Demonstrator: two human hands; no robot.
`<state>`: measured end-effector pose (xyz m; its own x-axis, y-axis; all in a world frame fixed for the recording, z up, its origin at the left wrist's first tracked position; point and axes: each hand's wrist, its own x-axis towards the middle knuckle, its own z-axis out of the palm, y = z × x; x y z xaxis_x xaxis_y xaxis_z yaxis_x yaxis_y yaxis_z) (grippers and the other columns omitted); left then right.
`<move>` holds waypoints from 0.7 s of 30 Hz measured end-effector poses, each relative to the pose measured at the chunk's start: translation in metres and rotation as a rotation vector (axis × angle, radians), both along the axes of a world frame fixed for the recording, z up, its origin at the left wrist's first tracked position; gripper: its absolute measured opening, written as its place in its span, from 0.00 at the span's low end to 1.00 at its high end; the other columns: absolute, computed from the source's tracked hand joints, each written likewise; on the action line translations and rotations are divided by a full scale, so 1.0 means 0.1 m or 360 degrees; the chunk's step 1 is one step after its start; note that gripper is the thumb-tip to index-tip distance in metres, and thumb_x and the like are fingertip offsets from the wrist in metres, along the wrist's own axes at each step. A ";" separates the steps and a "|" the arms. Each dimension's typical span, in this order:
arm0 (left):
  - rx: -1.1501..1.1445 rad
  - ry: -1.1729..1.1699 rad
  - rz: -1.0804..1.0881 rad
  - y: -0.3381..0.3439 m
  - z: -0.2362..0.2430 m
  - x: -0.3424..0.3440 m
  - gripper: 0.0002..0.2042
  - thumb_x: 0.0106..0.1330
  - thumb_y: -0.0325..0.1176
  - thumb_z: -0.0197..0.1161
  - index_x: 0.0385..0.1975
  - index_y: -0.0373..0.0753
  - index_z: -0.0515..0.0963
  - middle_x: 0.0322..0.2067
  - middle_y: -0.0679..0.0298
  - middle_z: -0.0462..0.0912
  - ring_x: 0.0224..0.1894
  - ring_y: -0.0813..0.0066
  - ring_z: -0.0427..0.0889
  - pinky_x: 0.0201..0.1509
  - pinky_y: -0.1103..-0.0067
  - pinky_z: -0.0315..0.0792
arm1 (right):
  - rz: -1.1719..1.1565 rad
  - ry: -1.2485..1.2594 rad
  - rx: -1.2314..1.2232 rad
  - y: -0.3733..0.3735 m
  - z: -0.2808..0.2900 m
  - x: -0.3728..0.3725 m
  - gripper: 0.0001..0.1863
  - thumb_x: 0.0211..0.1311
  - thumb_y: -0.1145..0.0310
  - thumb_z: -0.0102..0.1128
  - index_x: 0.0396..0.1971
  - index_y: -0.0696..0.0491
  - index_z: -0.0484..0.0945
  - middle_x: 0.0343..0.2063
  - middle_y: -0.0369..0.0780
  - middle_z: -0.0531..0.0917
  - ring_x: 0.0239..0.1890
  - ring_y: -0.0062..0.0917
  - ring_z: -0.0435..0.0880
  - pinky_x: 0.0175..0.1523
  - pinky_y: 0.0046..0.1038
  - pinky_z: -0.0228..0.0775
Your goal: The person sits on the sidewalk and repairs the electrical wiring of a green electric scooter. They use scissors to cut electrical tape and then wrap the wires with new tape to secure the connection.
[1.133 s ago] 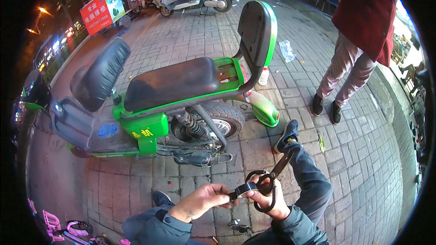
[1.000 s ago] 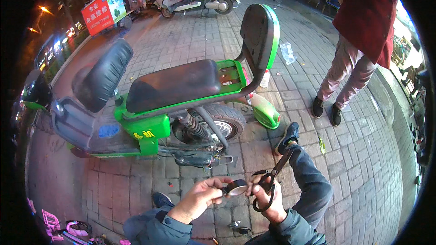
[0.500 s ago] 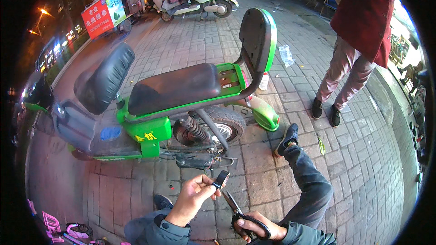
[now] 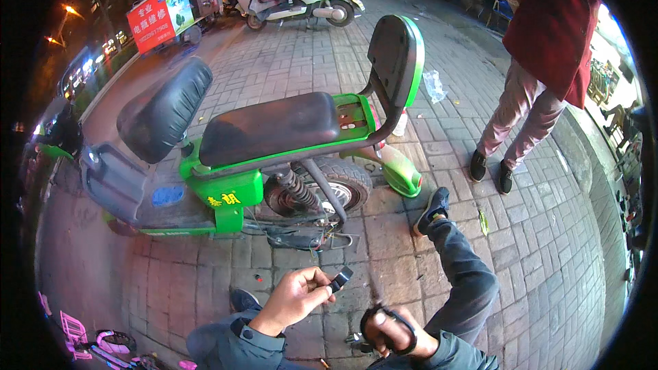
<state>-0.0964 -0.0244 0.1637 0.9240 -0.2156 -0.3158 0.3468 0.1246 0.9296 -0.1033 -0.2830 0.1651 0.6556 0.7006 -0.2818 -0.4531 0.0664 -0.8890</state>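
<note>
My left hand pinches a small roll of black tape between thumb and fingertips. To its right, my right hand grips a pair of black-handled scissors with fingers in the loops. The blades are smeared by motion and point away from me, apart from the tape. Beyond both hands stands a green electric scooter with a dark seat. Its rear wheel is partly bare, and loose wires with a dark part hang low near the frame.
My outstretched leg lies to the right on the brick paving. A person in a dark red coat stands at the right. White scooters and a cart with a red sign are at the back; a pink bicycle is lower left.
The scissors have drawn away from the tape and turned, their blades now blurred. The tape roll has tilted in my left hand. The whole view has shifted slightly.
</note>
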 end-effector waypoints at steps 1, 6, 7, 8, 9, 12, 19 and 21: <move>0.0004 -0.0011 -0.0014 0.00 -0.01 -0.01 0.03 0.69 0.26 0.61 0.37 0.34 0.76 0.35 0.63 0.83 0.38 0.79 0.83 0.42 0.81 0.76 | -0.0174 -0.0134 -0.0023 -0.03 0.01 0.00 0.24 0.74 0.50 0.55 0.25 0.55 0.74 0.16 0.33 0.75 0.18 0.16 0.74 0.24 0.20 0.65; -0.0242 -0.0009 -0.0210 -0.13 -0.01 -0.08 0.04 0.70 0.27 0.61 0.39 0.34 0.76 0.37 0.64 0.82 0.40 0.78 0.83 0.45 0.81 0.76 | -0.0811 -0.0528 -0.0468 -0.16 -0.01 0.01 0.17 0.59 0.63 0.76 0.33 0.54 0.74 0.27 0.35 0.82 0.30 0.15 0.79 0.35 0.20 0.71; -0.0292 0.0017 -0.0290 -0.18 0.01 -0.11 0.05 0.71 0.28 0.61 0.39 0.34 0.76 0.37 0.64 0.82 0.40 0.78 0.83 0.46 0.80 0.76 | -0.0788 -0.0782 -0.0551 -0.18 -0.01 -0.01 0.20 0.55 0.66 0.79 0.36 0.55 0.72 0.35 0.37 0.84 0.35 0.15 0.78 0.40 0.20 0.72; -0.0335 0.0066 -0.0368 -0.24 0.03 -0.13 0.05 0.71 0.29 0.61 0.40 0.34 0.77 0.37 0.63 0.83 0.41 0.78 0.83 0.47 0.80 0.75 | -0.0788 -0.0635 -0.0213 -0.17 -0.01 -0.03 0.21 0.54 0.69 0.79 0.38 0.55 0.71 0.41 0.38 0.84 0.37 0.16 0.78 0.44 0.22 0.72; -0.0348 0.0024 -0.0485 -0.28 0.06 -0.15 0.06 0.71 0.29 0.60 0.41 0.33 0.77 0.37 0.63 0.83 0.41 0.78 0.82 0.48 0.80 0.75 | -0.0698 -0.0726 -0.0281 -0.21 0.01 -0.05 0.21 0.54 0.70 0.78 0.38 0.54 0.71 0.44 0.38 0.84 0.38 0.15 0.78 0.45 0.22 0.72; -0.0399 -0.0063 -0.0655 -0.41 0.18 -0.20 0.06 0.72 0.28 0.59 0.42 0.32 0.76 0.42 0.59 0.84 0.43 0.77 0.83 0.48 0.79 0.76 | -0.0607 -0.0783 -0.0280 -0.26 0.08 -0.08 0.19 0.55 0.73 0.76 0.39 0.55 0.71 0.40 0.37 0.82 0.41 0.15 0.76 0.48 0.21 0.70; 0.0809 -0.1056 0.0268 -0.95 0.22 0.00 0.04 0.60 0.22 0.66 0.33 0.33 0.79 0.41 0.56 0.85 0.42 0.65 0.86 0.42 0.75 0.80 | -0.1260 -0.0547 -0.0050 -0.92 0.37 -0.10 0.19 0.52 0.77 0.68 0.39 0.55 0.67 0.29 0.42 0.82 0.30 0.32 0.87 0.38 0.28 0.80; 0.1104 -0.1474 0.0213 -1.16 0.15 0.14 0.07 0.55 0.21 0.66 0.32 0.37 0.79 0.41 0.57 0.85 0.42 0.58 0.85 0.46 0.70 0.78 | -0.1249 -0.0470 0.0192 -1.17 0.39 -0.17 0.17 0.56 0.82 0.66 0.37 0.55 0.65 0.35 0.45 0.80 0.36 0.38 0.89 0.44 0.34 0.81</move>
<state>-0.0824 -0.1407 0.1784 0.8652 -0.1448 0.4801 -0.4783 -0.5260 0.7033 -0.1202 -0.3999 0.2038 0.9994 0.0262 0.0247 0.0134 0.3666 -0.9303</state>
